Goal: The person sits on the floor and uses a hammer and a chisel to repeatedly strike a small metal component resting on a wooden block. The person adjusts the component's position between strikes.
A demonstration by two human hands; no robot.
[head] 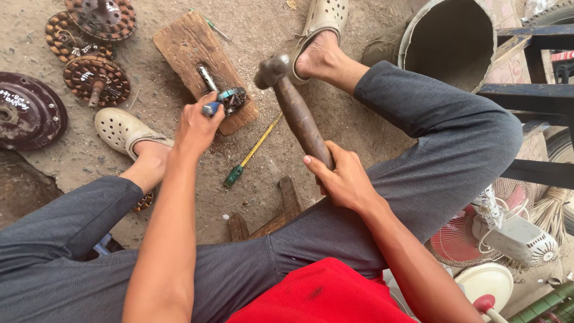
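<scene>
My right hand (342,178) grips the brown wooden handle of a hammer (294,107), whose dark metal head is raised above the ground near my right foot. My left hand (195,127) holds a small blue-handled tool (210,108) against a round greenish metal part (232,98). That part and a short metal shaft (207,77) lie on a worn wooden block (185,45) on the dirt floor. I sit low with both knees apart, the block between my feet.
Copper-wound motor stators (95,79) and a dark round cover (27,110) lie at the far left. A green-tipped yellow screwdriver (251,152) rests on the dirt. A large metal pipe (448,39), dark frame (532,90) and fan parts (502,236) stand at right.
</scene>
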